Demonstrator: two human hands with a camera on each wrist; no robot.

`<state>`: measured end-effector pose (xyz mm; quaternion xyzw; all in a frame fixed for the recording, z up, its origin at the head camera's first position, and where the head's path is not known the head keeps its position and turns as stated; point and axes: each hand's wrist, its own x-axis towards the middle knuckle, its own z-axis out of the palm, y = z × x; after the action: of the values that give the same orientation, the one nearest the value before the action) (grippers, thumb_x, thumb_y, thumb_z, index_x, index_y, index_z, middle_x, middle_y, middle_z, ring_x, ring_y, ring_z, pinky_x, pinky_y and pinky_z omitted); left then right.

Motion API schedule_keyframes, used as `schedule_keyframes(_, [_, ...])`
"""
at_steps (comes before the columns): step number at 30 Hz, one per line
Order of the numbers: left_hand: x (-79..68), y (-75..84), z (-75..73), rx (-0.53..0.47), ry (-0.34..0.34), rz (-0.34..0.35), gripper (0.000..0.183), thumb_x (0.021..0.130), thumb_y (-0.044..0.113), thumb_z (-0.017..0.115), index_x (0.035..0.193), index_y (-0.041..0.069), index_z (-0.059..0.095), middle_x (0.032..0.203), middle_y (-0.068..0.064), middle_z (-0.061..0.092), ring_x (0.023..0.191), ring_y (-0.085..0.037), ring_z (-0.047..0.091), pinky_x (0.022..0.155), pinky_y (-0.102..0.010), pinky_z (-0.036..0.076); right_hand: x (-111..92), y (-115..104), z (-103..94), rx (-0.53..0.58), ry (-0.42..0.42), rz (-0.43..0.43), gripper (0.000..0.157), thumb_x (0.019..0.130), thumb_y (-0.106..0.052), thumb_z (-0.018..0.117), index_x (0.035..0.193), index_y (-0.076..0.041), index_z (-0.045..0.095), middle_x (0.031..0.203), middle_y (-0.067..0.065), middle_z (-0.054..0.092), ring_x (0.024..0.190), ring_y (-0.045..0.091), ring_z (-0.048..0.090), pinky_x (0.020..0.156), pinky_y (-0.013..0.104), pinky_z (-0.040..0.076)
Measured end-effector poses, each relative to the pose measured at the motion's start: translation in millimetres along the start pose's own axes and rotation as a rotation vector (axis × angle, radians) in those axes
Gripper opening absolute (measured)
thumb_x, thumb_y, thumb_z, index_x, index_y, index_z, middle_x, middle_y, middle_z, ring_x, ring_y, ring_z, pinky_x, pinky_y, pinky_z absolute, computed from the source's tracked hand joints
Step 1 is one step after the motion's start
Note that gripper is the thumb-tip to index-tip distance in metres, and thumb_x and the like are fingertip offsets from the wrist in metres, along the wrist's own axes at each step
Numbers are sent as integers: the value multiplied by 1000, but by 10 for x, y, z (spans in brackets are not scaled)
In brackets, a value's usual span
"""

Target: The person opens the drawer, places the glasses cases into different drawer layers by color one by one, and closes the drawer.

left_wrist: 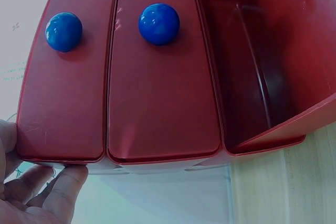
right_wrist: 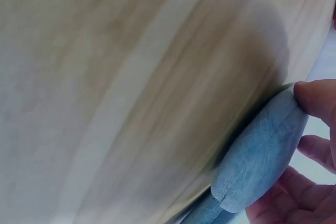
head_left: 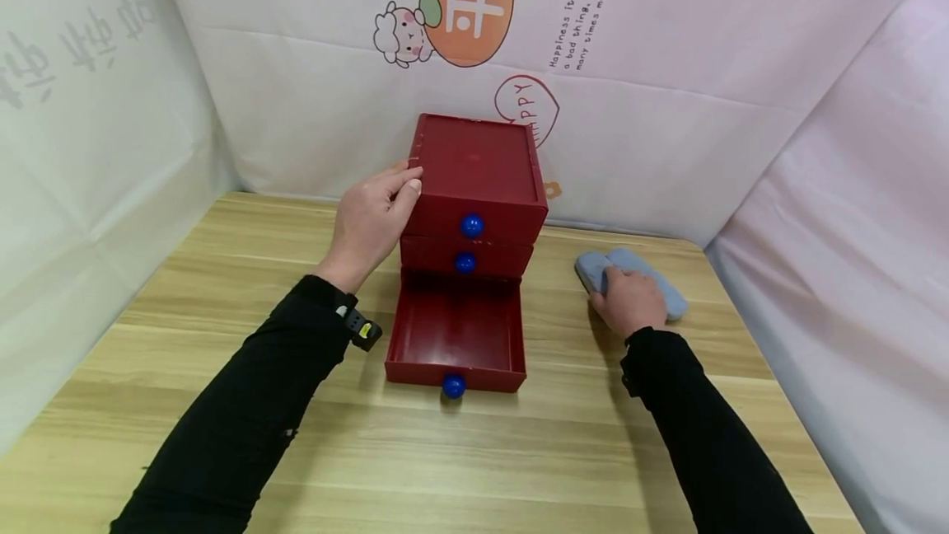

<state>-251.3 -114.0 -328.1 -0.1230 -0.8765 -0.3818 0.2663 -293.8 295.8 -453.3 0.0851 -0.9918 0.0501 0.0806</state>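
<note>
A dark red drawer cabinet (head_left: 474,159) with blue ball knobs stands on the table. Its bottom drawer (head_left: 455,340) is pulled out, with a bare inside; the upper two are closed. My left hand (head_left: 374,217) holds the cabinet's upper left edge, fingertips against its side in the left wrist view. To the right, my right hand (head_left: 633,303) grips one half of a grey-blue fabric-covered case (head_left: 656,278) with two long rounded parts. The right wrist view shows the thumb and fingers on the edge of its fuzzy blue surface (right_wrist: 262,150). What lies under the hand is hidden.
Wood-patterned table (head_left: 549,452) lies under everything. White printed cloth (head_left: 296,97) hangs close behind the cabinet, and more cloth (head_left: 838,213) closes off the right side. The pulled-out drawer's front with its knob (head_left: 453,386) juts toward me between my forearms.
</note>
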Motion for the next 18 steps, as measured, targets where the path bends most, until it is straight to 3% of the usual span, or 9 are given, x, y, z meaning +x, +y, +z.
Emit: schedule_keyframes(18, [9,1,18,-3,2,4,45,102,40,42,131,14,64,140,-5,57,129,-12,48,105,-35,43,22,-112,-185,66,-229,114,82,90,-48,58,150,2,32,121,35,58,88,41,61,71,52,52])
